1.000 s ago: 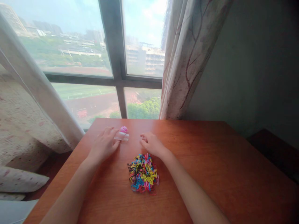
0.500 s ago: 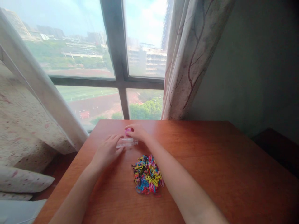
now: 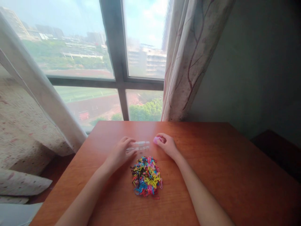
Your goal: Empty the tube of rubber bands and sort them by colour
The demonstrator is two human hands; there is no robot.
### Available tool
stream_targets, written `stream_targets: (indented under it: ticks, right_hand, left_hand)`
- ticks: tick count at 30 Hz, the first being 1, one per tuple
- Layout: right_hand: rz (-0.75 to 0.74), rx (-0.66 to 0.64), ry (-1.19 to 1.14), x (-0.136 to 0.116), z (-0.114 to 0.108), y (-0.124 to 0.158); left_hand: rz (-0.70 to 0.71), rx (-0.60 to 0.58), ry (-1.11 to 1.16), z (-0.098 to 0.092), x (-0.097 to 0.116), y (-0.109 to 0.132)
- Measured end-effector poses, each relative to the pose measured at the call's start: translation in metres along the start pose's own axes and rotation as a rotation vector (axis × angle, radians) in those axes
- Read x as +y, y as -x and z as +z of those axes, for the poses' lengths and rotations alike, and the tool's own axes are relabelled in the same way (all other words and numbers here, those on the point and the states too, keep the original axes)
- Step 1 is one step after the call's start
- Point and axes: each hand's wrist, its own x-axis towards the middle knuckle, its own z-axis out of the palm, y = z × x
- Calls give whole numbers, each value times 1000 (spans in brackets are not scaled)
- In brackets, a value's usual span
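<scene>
My left hand (image 3: 122, 150) is closed round the left end of a clear plastic jar (image 3: 141, 145), which lies on its side with its mouth end pointing right. A short gap to the right, my right hand (image 3: 168, 145) grips a pink lid (image 3: 156, 139) between thumb and fingers, apart from the jar. Nearer to me, between my forearms, lies a loose heap of small coloured hair ties (image 3: 146, 179) in yellow, blue, black, red and pink. The fingers cover part of both jar and lid.
Everything rests on a brown wooden table (image 3: 218, 163). Its far edge meets a window (image 3: 120, 80) flanked by a left curtain (image 3: 30, 110) and a right curtain (image 3: 183, 72). A pale surface (image 3: 18, 213) shows at the lower left, below the table's left edge.
My right hand has moved right with the pink lid, away from above the jar. My left hand and the jar have shifted somewhat to the right. The hair ties stay heaped.
</scene>
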Motion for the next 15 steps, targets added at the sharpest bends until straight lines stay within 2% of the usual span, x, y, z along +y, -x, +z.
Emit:
stream_targets:
  ticks: [3, 8, 11, 15]
  right_hand:
    - [93, 26, -141, 5, -9, 9]
    - [197, 23, -264, 5, -15, 9]
    - [206, 23, -265, 5, -12, 6]
    - [173, 89, -193, 4, -2, 3]
  left_hand:
    - [12, -12, 47, 7, 6, -2]
    - [22, -15, 105, 11, 10, -6]
    - [27, -22, 138, 12, 8, -8]
    - [31, -26, 170, 13, 8, -10]
